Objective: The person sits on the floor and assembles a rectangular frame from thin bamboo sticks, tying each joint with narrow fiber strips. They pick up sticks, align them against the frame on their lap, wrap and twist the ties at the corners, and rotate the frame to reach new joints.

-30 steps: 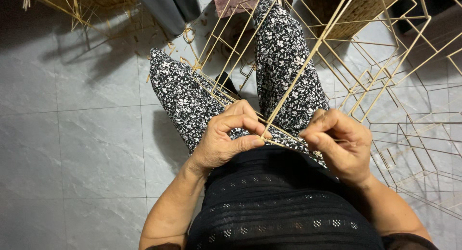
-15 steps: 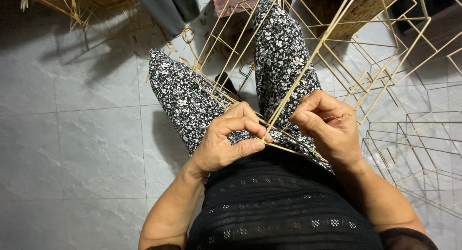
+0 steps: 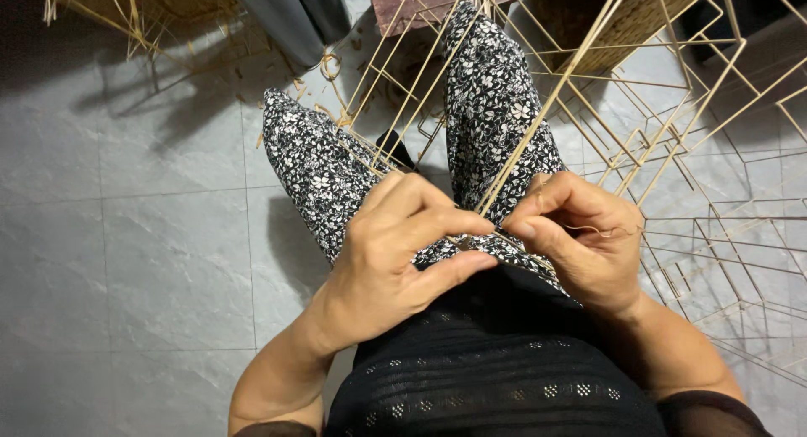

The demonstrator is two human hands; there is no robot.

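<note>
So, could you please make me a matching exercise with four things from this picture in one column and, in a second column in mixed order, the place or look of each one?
Things:
1. left hand
2. right hand
3. grey cylinders
4. stick frame

Places or looks:
A. stand on the floor at the top of the picture
B. open lattice of thin pale sticks, spread over the right side
C. pinches a thin stick over the lap, left of the other hand
D. fingertips meet at the stick joint, with a thin strand near them

Pairs: 1-C, 2-D, 3-A, 4-B
</note>
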